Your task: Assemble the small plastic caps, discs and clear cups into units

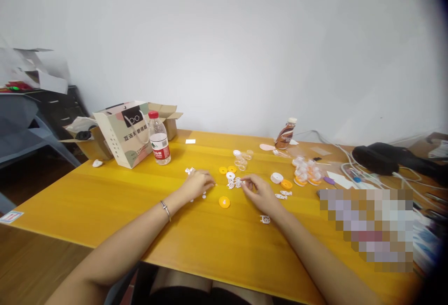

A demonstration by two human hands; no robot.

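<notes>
My left hand (198,183) is just above the table, fingers curled and pressed together; whatever lies between the fingertips is too small to make out. Small white pieces (189,170) lie beside and below it. With the fingertips of my right hand (259,192) I pinch a white spoked plastic piece (238,182); a similar one (230,183) lies against it. Between my hands is an orange disc (224,202) with a small white part at its centre. Behind them are a white ring (230,175) and orange rings (223,170). Another spoked piece (265,219) lies under my right wrist.
Clear plastic cups (241,163) stand farther back. Right of my hand are a white spool (276,177), an orange disc (286,184) and assembled pieces (307,172). A brown bottle (285,134), a water bottle (160,142), a paper bag (128,137) and cables (350,165) line the table.
</notes>
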